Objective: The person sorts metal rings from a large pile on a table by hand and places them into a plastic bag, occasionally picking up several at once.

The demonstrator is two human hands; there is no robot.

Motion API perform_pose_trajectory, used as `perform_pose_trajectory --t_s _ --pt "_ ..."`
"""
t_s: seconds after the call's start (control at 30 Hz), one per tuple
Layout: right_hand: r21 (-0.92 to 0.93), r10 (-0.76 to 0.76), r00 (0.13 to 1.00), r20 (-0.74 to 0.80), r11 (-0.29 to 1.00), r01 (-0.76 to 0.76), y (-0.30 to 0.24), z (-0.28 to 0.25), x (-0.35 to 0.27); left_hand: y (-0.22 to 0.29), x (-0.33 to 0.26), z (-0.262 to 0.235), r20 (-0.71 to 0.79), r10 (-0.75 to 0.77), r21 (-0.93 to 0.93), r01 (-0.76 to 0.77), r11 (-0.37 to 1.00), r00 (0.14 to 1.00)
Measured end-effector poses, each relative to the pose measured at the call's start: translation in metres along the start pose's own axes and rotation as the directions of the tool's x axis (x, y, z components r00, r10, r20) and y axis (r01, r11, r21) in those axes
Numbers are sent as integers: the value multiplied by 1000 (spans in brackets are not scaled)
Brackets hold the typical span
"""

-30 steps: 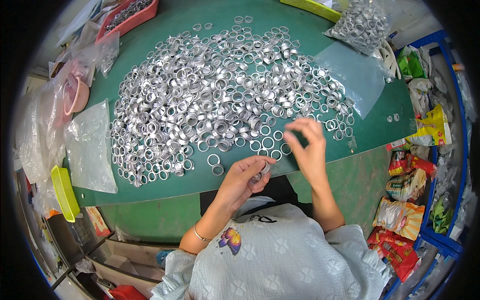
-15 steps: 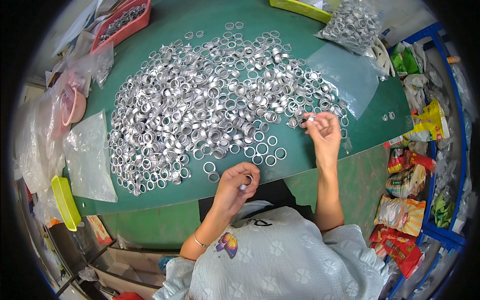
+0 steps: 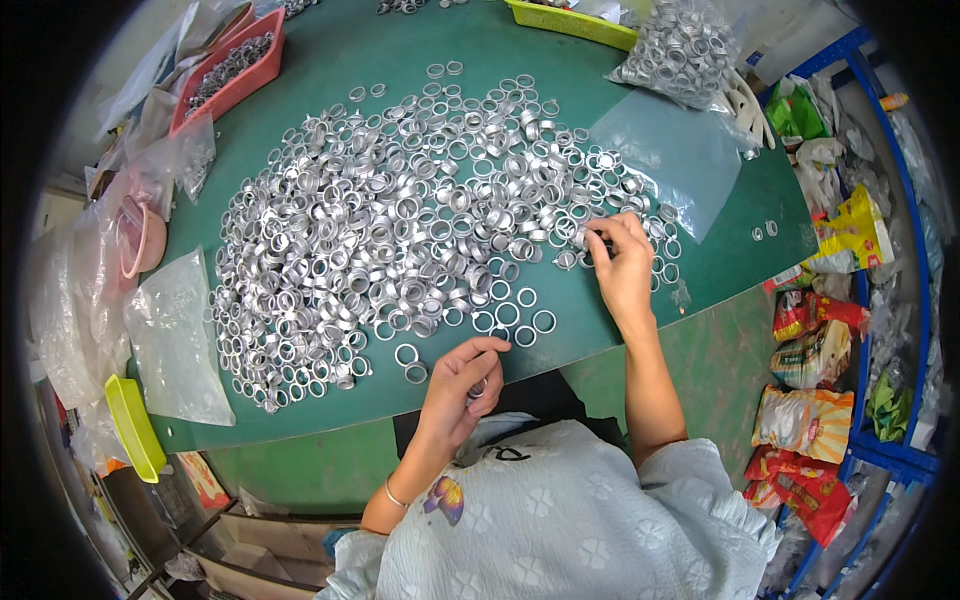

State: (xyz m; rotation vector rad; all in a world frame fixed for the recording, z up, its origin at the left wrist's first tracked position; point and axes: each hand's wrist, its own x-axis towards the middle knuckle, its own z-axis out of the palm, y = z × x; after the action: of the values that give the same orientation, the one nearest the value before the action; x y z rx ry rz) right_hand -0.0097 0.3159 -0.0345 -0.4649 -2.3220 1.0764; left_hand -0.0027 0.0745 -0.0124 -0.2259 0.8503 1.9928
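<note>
A broad heap of silvery metal rings [image 3: 390, 220] is spread over the green tabletop. My left hand [image 3: 460, 388] is closed just over the near table edge, curled round a metal ring [image 3: 477, 388] that shows between its fingers. At the heap's right end, my right hand [image 3: 624, 262] reaches in with thumb and forefinger pinched on a ring, partly hidden by the fingertips. Several loose rings [image 3: 544, 321] lie flat between my two hands. Two more rings [image 3: 407, 354] rest to the left of my left hand.
A red tray [image 3: 232, 80] of small metal parts stands far left. A clear bag of rings [image 3: 684, 55] sits far right, beside a flat plastic bag [image 3: 672, 160]. A yellow-green tray [image 3: 135, 430] is at the left edge. Blue shelving [image 3: 895, 455] holds packages on the right.
My right hand has moved slightly left, its fingertips now down at the heap's rings. My left hand stays closed round its ring and has turned a little. The whole view has shifted slightly.
</note>
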Motion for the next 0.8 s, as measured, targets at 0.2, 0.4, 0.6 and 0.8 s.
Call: perform_pose_trajectory --t_s 0.2,0.4,0.6,0.8 --pt "399 -75 978 193 917 -8 -41 -15 -22 3 7 8 3 36 182 -36 983 999" --pt "459 -220 948 231 883 94 -63 -17 -37 12 14 34 55 126 289 -137 947 991" --pt "484 -186 945 269 874 34 -65 -19 -35 16 12 42 -25 164 497 -130 858 986" --pt "518 274 955 111 804 -291 -29 -24 -24 16 14 38 -3 214 518 -182 836 977"
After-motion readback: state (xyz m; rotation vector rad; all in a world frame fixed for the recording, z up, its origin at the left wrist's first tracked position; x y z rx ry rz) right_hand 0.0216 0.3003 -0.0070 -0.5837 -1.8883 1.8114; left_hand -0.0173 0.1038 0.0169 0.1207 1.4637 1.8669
